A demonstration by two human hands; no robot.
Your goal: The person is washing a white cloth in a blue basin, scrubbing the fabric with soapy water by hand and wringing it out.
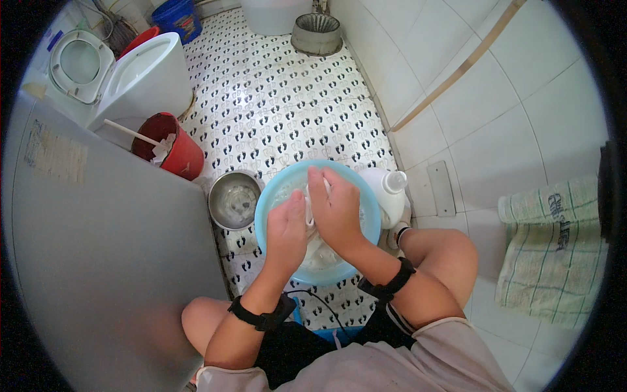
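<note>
Both of my hands are over a light blue basin [373,238] of cloudy, sudsy water on the floor between my knees. My left hand [288,225] is closed on one side of a wet white cloth [316,248]. Pressed close beside it, my right hand [337,208] grips the same cloth, with its fingers wrapped round. Part of the cloth hangs down toward the water, while the bunched part is mostly hidden by the hands. The cloth's exact kind does not show.
A steel bowl [213,208] stands left of the basin, a white jug [384,193] right of it. Farther left are a red bin [188,155] and a toilet [147,75]. A grey panel [111,242] borders my left. A checked towel [548,261] hangs right.
</note>
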